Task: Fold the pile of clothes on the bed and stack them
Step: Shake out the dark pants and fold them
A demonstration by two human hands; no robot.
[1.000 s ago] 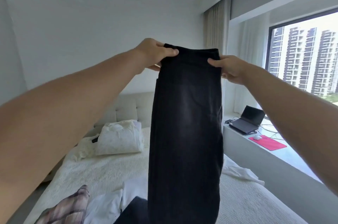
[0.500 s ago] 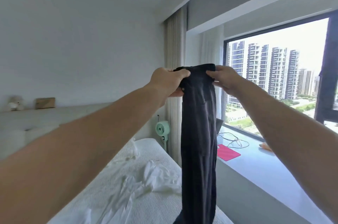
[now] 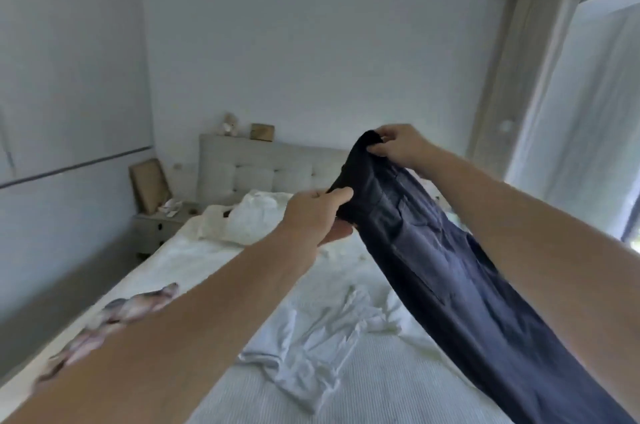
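I hold a pair of dark navy trousers [image 3: 446,281] by the waistband over the bed [image 3: 214,260]. My left hand [image 3: 317,215] pinches the near end of the waistband. My right hand [image 3: 398,144] grips the far end, higher up. The legs stream down to the lower right, out of frame. A crumpled white garment [image 3: 311,333] lies on the bed below my arms. A plaid garment [image 3: 114,316] lies at the bed's left edge, partly behind my left forearm.
White pillows and bedding [image 3: 249,219] are heaped near the padded headboard [image 3: 256,174]. A bedside table [image 3: 156,226] with a leaning frame [image 3: 149,185] stands on the left. A curtain [image 3: 512,77] and window are on the right.
My view has swung from the window back toward the bed's head. The trousers have come down from upright at eye level to a slant, with my left hand lower than my right.
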